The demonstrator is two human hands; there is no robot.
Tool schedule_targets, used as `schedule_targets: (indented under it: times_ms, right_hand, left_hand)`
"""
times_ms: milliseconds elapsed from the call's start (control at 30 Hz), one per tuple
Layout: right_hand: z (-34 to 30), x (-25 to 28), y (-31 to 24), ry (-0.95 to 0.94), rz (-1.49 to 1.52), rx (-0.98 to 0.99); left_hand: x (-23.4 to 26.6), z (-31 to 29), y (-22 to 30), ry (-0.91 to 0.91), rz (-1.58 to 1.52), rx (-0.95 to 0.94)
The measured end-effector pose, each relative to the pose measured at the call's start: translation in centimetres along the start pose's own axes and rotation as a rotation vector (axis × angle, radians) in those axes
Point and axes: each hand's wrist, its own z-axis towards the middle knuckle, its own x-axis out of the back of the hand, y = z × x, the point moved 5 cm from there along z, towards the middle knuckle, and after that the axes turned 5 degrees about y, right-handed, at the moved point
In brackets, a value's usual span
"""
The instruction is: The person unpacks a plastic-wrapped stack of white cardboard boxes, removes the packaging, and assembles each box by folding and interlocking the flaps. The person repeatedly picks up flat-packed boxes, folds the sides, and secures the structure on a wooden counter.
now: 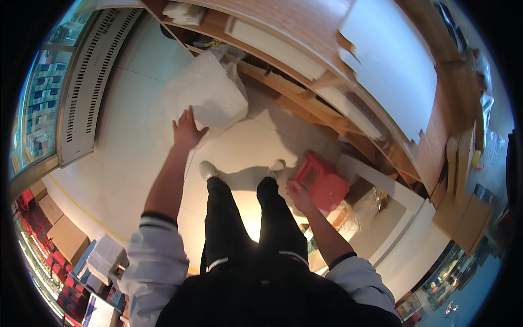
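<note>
My left hand (188, 132) reaches out with its fingers spread, over the near edge of a large white block-shaped bundle (210, 90) in translucent plastic on the floor. Whether the fingertips touch the plastic I cannot tell. My right hand (298, 196) hangs low by the left side of a red plastic stool (329, 191). Its fingers are loosely curled, and nothing shows in them. In the picture the hand overlaps the stool's edge; contact between them is not clear.
A wooden shelf unit (305, 82) with white boards on it runs along the far right. Beside the stool stands a white open-topped box (395, 220) with clear plastic wrapping (370, 210). Cardboard boxes (68, 240) lie at lower left. A perforated white panel (92, 82) edges the left.
</note>
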Motion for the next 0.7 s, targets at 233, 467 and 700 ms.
schedule_targets:
  times_ms: [233,467,700]
  right_hand:
    - [-13.8,14.4,9.9,0.232,0.098,-0.419]
    - [-13.8,21.8,-9.8,0.678,-0.14,0.246]
    - [-7.0,24.0,-38.1,0.701,-0.607,1.007]
  left_hand:
    - [2.1,-3.6,3.7,-0.197,-0.15,-0.164]
    - [15.2,-13.6,19.7,0.231,-0.555,-0.556]
    - [25.7,-5.4,35.2,0.422,-0.546,-0.902]
